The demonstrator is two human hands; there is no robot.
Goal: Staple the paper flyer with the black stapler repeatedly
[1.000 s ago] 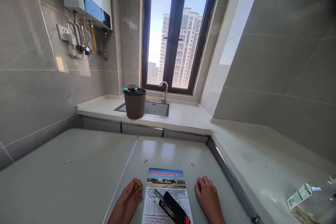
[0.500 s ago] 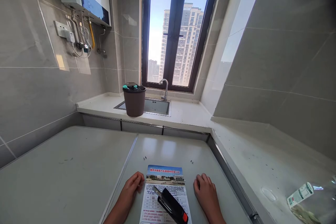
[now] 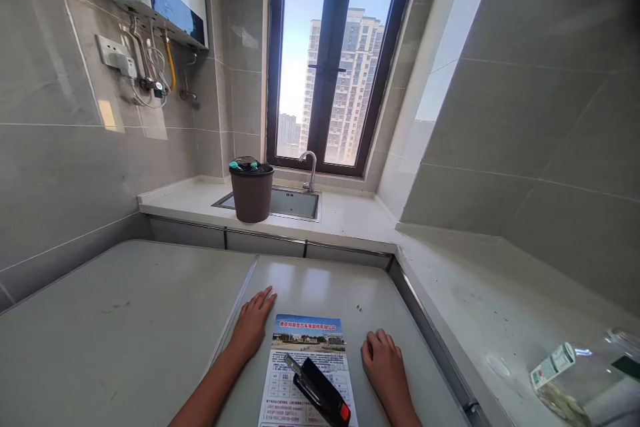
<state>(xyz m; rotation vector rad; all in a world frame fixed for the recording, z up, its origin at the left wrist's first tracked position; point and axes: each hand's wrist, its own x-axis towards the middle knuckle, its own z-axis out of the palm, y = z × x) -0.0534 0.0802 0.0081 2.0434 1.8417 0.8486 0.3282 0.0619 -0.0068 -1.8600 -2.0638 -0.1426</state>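
My left hand (image 3: pixel 253 321) reaches forward on the pale table, left of a printed flyer (image 3: pixel 310 340), with fingers stretched and slightly apart. No object shows in it. On the flyer lies a black stapler (image 3: pixel 320 390) with a metal nose and a red patch at its rear end; neither hand touches it. My right hand (image 3: pixel 384 363) rests on the table right of the flyer. Its fingers are loosely bent and slightly apart, and nothing shows in them. Beyond it lie tiny metallic bits (image 3: pixel 359 308), perhaps staples.
At the back, a brown bucket (image 3: pixel 251 197) lined with black plastic stands by the sink (image 3: pixel 295 203) and faucet (image 3: pixel 311 170). A clear container (image 3: pixel 585 380) with a green-white label sits on the right counter (image 3: pixel 465 280). A raised counter edge borders the table.
My left hand has moved forward and its fingers have straightened. Small bits seen beyond it before are now out of sight at its fingertips. The view has shifted slightly; my right hand stays resting.
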